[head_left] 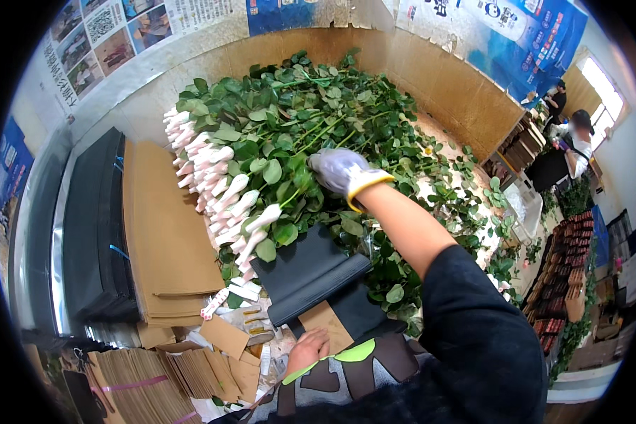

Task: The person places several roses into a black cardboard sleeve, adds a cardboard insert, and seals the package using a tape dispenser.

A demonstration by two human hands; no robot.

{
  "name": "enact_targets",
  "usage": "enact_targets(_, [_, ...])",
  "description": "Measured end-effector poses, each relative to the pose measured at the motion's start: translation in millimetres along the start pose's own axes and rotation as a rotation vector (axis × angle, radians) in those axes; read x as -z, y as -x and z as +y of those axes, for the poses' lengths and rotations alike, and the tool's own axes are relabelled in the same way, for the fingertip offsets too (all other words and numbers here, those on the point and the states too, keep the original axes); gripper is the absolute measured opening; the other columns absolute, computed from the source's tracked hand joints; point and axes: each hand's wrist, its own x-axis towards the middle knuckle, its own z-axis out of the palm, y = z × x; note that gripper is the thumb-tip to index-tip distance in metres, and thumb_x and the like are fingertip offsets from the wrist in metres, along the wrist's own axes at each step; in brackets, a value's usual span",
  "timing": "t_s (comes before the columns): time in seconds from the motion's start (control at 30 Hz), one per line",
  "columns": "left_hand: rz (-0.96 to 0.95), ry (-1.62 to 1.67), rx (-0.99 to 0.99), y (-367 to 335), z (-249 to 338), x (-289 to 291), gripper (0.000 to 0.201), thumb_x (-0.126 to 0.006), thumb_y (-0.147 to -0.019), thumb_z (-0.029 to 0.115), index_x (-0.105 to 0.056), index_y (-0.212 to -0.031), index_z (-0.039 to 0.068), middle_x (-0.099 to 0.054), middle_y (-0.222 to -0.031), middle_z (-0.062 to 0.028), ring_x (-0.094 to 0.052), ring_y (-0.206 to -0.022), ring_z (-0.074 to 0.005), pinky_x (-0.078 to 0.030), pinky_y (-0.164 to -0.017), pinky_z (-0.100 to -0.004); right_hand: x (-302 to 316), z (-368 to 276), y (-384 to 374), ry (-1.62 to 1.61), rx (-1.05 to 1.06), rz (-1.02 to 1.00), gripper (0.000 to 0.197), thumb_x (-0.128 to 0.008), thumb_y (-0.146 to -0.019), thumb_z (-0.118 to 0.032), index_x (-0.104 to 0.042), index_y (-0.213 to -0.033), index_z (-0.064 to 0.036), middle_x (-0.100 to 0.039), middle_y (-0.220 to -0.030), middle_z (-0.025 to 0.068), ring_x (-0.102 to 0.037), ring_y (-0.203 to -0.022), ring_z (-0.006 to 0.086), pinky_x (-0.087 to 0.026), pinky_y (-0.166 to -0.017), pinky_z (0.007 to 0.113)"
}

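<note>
A large heap of leafy green rose stems (283, 120) covers the bench, their heads in pale pink-white sleeves (222, 194) lined up along the left. My right hand (343, 172), in a grey-white glove with a yellow cuff, reaches into the stems. Its fingers look closed round a stem among the leaves. From there a single sleeved rose (265, 216) points down to the left. Bare and stretched flat, my left hand (309, 351) rests on a brown cardboard piece (330, 324) close to my body. Dark folded wrapping sheets (318, 272) lie just beyond it.
On the left stand stacks of brown cardboard sheets (166, 226) and black sheets (95, 226). Bundled cardboard (131, 381) sits at lower left. A board wall (445, 92) borders the bench behind. Two people, a white bin (526, 208) and dark red bunches (562, 272) are at right.
</note>
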Motion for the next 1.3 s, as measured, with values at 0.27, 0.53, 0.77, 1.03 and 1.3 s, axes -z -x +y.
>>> enact_targets(0.27, [0.009,-0.084,-0.022,-2,1,-2,0.015,-0.061,-0.079,0.007,-0.066,-0.092,0.001,-0.066,-0.107,-0.0145,-0.059,-0.107,-0.0304,-0.048,-0.091,-0.0383,88,-64,139,0.026,0.314,0.423,0.013,-0.058,-0.074,-0.015,-0.065,-0.085,-0.0143,-0.061,-0.072,0.0058,-0.062,-0.066,0.0279,-0.051,-0.056,0.040])
enact_targets(0.53, [-0.003,-0.050,0.032,-3,11,1,0.011,-0.061,-0.077,0.004,-0.067,-0.086,0.001,-0.066,-0.106,-0.0118,-0.059,-0.107,-0.0293,-0.049,-0.089,-0.0369,-1,-26,133,-0.141,0.339,-0.063,0.019,-0.059,-0.079,-0.017,-0.068,-0.094,-0.0080,-0.068,-0.084,0.0124,-0.066,-0.080,0.0316,-0.054,-0.072,0.040])
enact_targets(0.77, [-0.027,-0.076,0.052,2,5,2,0.014,-0.066,-0.075,0.005,-0.068,-0.089,0.004,-0.067,-0.106,-0.0102,-0.060,-0.105,-0.0302,-0.048,-0.090,-0.0388,-16,17,26,-0.296,-0.091,0.169,0.032,-0.049,-0.086,-0.010,-0.061,-0.116,-0.0093,-0.065,-0.106,0.0201,-0.064,-0.094,0.0359,-0.052,-0.081,0.041])
enact_targets(1.03, [-0.040,-0.032,0.047,5,-3,3,0.014,-0.064,-0.078,0.005,-0.069,-0.091,0.003,-0.067,-0.104,-0.0120,-0.060,-0.106,-0.0301,-0.048,-0.091,-0.0384,-21,30,64,-0.173,0.175,0.259,0.011,-0.061,-0.072,-0.012,-0.066,-0.082,-0.0118,-0.064,-0.076,0.0080,-0.065,-0.067,0.0269,-0.052,-0.055,0.037])
enact_targets(1.3, [-0.230,-0.140,0.448,-6,3,13,0.031,-0.052,-0.093,0.023,-0.060,-0.117,0.004,-0.062,-0.117,-0.0155,-0.057,-0.111,-0.0270,-0.045,-0.093,-0.0360,73,15,256,0.024,0.154,0.249,0.023,-0.061,-0.073,-0.015,-0.062,-0.096,-0.0145,-0.057,-0.067,0.0048,-0.061,-0.058,0.0230,-0.047,-0.047,0.034])
